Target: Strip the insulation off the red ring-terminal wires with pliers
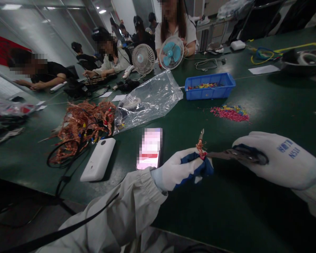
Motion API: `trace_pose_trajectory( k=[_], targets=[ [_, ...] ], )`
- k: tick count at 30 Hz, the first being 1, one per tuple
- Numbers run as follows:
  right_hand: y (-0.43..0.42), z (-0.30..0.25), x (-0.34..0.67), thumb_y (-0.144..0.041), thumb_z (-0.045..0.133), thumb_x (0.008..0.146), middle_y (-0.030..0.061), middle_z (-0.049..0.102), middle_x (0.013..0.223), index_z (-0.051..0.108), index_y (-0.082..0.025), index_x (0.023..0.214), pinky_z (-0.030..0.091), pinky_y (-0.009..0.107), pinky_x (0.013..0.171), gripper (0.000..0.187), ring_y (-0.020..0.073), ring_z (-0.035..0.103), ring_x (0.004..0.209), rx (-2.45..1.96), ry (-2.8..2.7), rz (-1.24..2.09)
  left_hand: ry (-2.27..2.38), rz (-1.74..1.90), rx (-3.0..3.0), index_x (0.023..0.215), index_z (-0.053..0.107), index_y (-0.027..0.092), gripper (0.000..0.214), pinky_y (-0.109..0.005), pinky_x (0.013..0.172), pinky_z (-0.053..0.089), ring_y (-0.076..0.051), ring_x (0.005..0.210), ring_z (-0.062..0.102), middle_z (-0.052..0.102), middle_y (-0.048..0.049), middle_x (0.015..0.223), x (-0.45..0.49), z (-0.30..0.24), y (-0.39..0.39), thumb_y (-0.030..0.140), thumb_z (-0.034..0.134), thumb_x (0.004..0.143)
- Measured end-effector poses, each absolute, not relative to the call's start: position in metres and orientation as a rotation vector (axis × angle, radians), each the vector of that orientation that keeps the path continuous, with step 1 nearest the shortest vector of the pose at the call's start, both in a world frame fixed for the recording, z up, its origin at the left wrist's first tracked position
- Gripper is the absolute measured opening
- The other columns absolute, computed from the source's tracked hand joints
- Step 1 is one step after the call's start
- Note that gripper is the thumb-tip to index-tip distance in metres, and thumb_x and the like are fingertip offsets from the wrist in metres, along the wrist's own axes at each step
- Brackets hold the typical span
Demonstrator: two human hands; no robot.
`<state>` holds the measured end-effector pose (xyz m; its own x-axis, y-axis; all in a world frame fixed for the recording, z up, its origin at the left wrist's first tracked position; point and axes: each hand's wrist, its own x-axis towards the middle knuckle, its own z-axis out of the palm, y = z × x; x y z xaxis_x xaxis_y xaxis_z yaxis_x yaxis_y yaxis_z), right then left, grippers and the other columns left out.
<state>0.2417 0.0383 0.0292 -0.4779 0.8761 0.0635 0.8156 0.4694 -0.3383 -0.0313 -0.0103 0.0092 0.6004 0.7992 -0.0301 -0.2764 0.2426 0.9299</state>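
Scissors (230,153) reach in from your right hand (279,160), which is closed around the dark handles, with the blades pointing toward your left hand (183,167). That left hand, in a white glove with blue on the gripping side, is pinching a short copper wire (200,145) so that its bare strands and metal tip stand up above your fingers. A pink sleeve (203,154) shows low on the wire, right at your fingertips, and the blade ends meet it there or lie just beside it; the exact contact is too small to tell. Both hands are above the near part of the green surface (189,218).

The step in hand looks like cutting or stripping the sleeve off the copper, judging by how blades and wire meet. The next move calls for a firm pinch on the wire, with your left fingertips kept out of the blades' line, and a light squeeze that would bite the sleeve without nicking the strands.

Past your hands, a pile of pink, yellow and blue scraps (231,114) lies in front of a blue bin (209,94) that holds more coloured bits. Over to your left, a heap of copper wires (86,123) sits beside a clear bag (155,100), and a lit phone (149,153) lies near your left wrist, clear of the blades.
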Motion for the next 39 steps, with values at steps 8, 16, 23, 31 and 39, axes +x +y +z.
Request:
trace_pose_trajectory(
  k=[8, 16, 23, 31, 39],
  targets=[
    [0.023, 0.024, 0.241, -0.036, 0.053, 0.089, 0.0072, 0.070, 0.088, 0.073, -0.025, 0.093, 0.053, 0.045, 0.073, 0.024, 0.0247, 0.065, 0.080, -1.230, -2.482, 0.332, 0.103, 0.632, 1.001, 0.075, 0.061, 0.016, 0.047, -0.025, 0.046, 0.039, -0.009, 0.048, 0.045, 0.051, 0.0016, 0.062, -0.026, 0.010, -0.008, 0.056, 0.067, 0.099],
    [0.039, 0.014, 0.236, -0.044, 0.053, 0.081, 0.0101, 0.076, 0.093, 0.073, -0.024, 0.096, 0.053, 0.052, 0.076, 0.032, 0.0310, 0.067, 0.085, -1.439, -2.378, 0.157, 1.105, 0.931, 1.371, 0.113, 0.070, 0.018, 0.026, -0.030, 0.071, 0.053, -0.015, 0.076, 0.063, 0.066, -0.0026, 0.091, -0.036, 0.019, -0.009, 0.041, 0.062, 0.102],
    [0.033, 0.009, 0.235, -0.047, 0.050, 0.081, 0.0099, 0.077, 0.100, 0.073, -0.025, 0.101, 0.052, 0.054, 0.078, 0.037, 0.0328, 0.067, 0.089, -1.517, -2.344, 0.064, 1.254, 1.069, 1.776, 0.111, 0.071, 0.018, 0.020, -0.035, 0.086, 0.055, -0.021, 0.093, 0.069, 0.072, -0.0059, 0.101, -0.037, 0.025, -0.010, 0.030, 0.056, 0.103],
    [0.031, 0.005, 0.233, -0.043, 0.055, 0.084, 0.0129, 0.077, 0.100, 0.070, -0.025, 0.102, 0.052, 0.052, 0.076, 0.030, 0.0341, 0.066, 0.088, -1.472, -2.355, -0.023, 1.299, 1.085, 1.829, 0.108, 0.070, 0.018, 0.017, -0.033, 0.078, 0.054, -0.019, 0.084, 0.068, 0.070, -0.0039, 0.094, -0.037, 0.024, -0.010, 0.027, 0.056, 0.104],
    [0.030, 0.007, 0.232, -0.045, 0.055, 0.083, 0.0115, 0.076, 0.096, 0.068, -0.026, 0.096, 0.050, 0.051, 0.076, 0.026, 0.0336, 0.066, 0.087, -1.521, -2.328, -0.008, 1.285, 1.075, 1.792, 0.113, 0.068, 0.018, 0.018, -0.032, 0.077, 0.057, -0.018, 0.086, 0.069, 0.071, -0.0039, 0.098, -0.038, 0.022, -0.011, 0.030, 0.057, 0.105]
  ],
)
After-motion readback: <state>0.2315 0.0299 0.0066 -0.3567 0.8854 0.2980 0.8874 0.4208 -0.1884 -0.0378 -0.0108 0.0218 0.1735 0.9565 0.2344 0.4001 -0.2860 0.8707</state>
